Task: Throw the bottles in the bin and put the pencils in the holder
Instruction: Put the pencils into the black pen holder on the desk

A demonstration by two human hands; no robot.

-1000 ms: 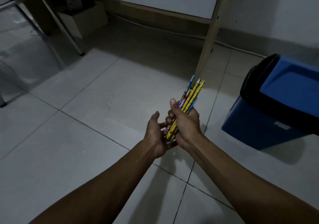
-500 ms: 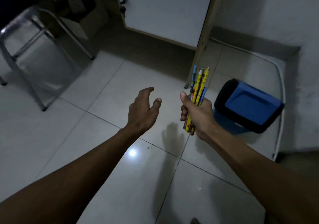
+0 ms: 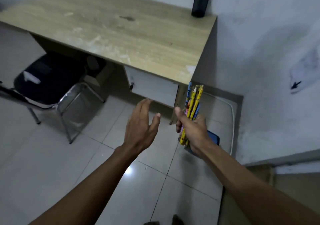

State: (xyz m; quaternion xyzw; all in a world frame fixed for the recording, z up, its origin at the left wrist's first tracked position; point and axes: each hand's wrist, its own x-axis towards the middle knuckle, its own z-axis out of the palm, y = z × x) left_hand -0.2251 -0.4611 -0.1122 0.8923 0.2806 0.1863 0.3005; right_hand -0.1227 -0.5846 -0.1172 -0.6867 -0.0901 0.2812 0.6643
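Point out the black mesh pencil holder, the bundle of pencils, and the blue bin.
Black mesh pencil holder [image 3: 200,4], head view, middle of its side wall.
Bundle of yellow and blue pencils [image 3: 194,100], head view, shafts above the fist.
Blue bin [image 3: 213,138], head view, visible corner behind the wrist.

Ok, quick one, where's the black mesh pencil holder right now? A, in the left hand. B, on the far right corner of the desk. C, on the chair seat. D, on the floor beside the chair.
B: the pencil holder stands upright on the far right corner of the desk, near the wall.
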